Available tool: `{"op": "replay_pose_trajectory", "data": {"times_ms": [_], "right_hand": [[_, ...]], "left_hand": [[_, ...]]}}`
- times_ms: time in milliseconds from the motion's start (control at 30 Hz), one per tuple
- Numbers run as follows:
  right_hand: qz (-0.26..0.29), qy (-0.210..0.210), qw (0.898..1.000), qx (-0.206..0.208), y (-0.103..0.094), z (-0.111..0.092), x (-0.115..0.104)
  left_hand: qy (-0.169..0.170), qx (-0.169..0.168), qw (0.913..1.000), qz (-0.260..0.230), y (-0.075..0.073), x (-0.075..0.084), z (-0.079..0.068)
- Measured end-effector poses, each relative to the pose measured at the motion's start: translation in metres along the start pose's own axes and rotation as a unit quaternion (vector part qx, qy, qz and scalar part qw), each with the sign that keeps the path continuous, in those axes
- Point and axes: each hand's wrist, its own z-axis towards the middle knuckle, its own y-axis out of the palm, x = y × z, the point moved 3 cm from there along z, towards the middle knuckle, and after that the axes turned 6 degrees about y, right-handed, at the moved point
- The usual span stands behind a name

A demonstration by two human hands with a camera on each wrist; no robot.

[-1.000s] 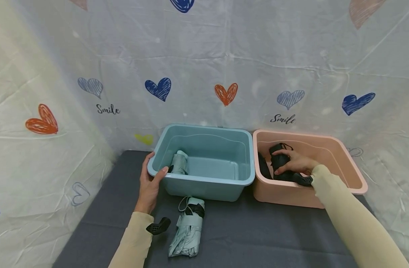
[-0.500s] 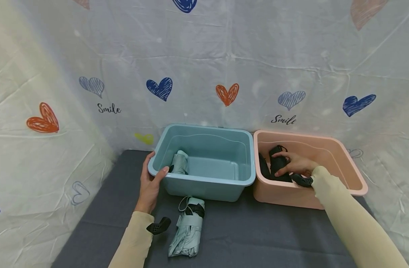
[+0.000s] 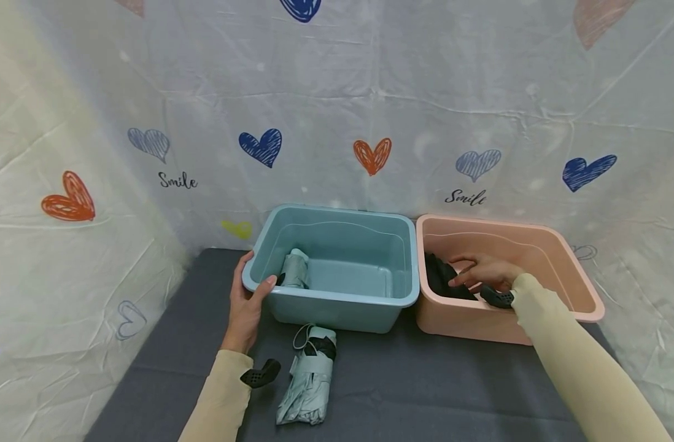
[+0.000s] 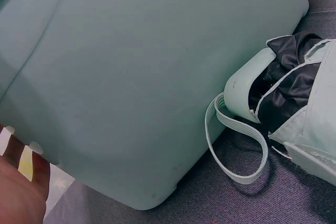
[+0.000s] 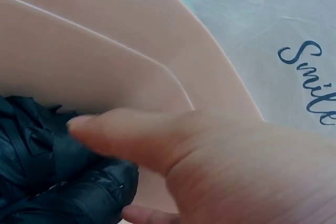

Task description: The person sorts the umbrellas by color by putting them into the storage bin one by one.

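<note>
My left hand (image 3: 247, 307) grips the left front corner of a blue plastic bin (image 3: 337, 310), thumb over the rim and fingers along the outside. Inside that bin a pale green folded umbrella (image 3: 296, 270) leans near the left end. Down in the pink bin (image 3: 469, 325), my right hand (image 3: 490, 272) hovers with loosely extended fingers beside black folded umbrellas (image 3: 443, 279) lying against the left wall. In the right wrist view its thumb overlaps the crinkled black umbrella fabric (image 5: 79, 177). A second pale green umbrella (image 3: 310, 380) with a wrist loop (image 4: 241, 129) lies before the blue bin.
The bins stand side by side on a dark grey cloth-covered table (image 3: 403, 393), close against a white curtain (image 3: 337, 92) printed with hearts. A black wrist device (image 3: 262, 372) juts out from the left sleeve, and another (image 3: 497, 296) from the right.
The black umbrella that my right hand held has gone down leftward beside the other black one, and the fingers have loosened from it. My left hand and the blue bin stay put.
</note>
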Motion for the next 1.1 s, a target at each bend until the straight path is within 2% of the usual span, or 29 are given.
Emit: {"op": "replay_pose_trajectory", "data": {"times_ms": [233,500,667,800,967,1100], "right_hand": [[0.019,0.013,1.000,-0.001,0.000,0.001,-0.002],[0.015,0.004,1.000,0.025,-0.006,-0.018,-0.019],[-0.016,-0.040,0.998,0.051,-0.004,-0.039,-0.035],[-0.043,-0.097,0.989,0.104,0.004,-0.064,-0.044],[-0.075,-0.162,0.967,0.182,0.029,-0.096,-0.053],[-0.063,-0.185,0.962,0.192,0.054,-0.117,-0.054]], "left_hand": [[0.004,-0.001,1.0000,0.002,0.000,-0.001,0.000],[0.005,-0.001,1.0000,-0.003,0.001,-0.002,0.000],[0.006,0.003,1.0000,-0.002,0.000,0.000,0.000],[-0.001,0.002,1.0000,0.000,0.000,0.001,0.000],[-0.004,0.003,1.0000,0.001,0.001,0.003,-0.001],[-0.002,0.002,1.0000,0.001,0.001,0.003,-0.002]]}}
